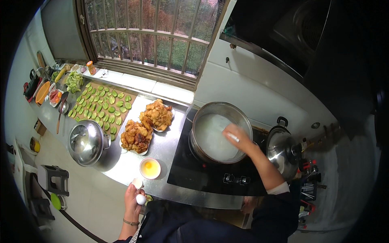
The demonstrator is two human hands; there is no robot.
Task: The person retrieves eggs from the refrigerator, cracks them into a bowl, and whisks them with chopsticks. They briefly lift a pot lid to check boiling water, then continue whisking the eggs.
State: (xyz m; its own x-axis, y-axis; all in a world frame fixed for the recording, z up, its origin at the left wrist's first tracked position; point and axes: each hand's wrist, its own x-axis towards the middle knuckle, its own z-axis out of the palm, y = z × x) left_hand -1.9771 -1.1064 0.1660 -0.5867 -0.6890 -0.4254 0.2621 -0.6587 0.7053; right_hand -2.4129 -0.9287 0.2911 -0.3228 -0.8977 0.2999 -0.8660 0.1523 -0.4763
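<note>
My left hand (134,196) holds an eggshell half (137,183) at its fingertips and a white egg (141,199) lower in the palm, close to the counter's front edge. Just beyond it stands a small bowl (150,169) with raw egg and a yolk inside. Over the right side of a large metal pot (197,145) is my right hand (235,136), blurred, with a small white thing between its fingers, perhaps a piece of eggshell. Cloudy whitish liquid (212,133) fills part of the pot, which stands on a black glass cooktop (194,179).
Two plates of fried food (136,136) stand left of the pot. Farther left are a lidded steel pot (86,142) and a board (129,117) covered with green slices (111,109). A lidded pan (281,148) sits right of the large pot. A range hood (264,51) hangs above.
</note>
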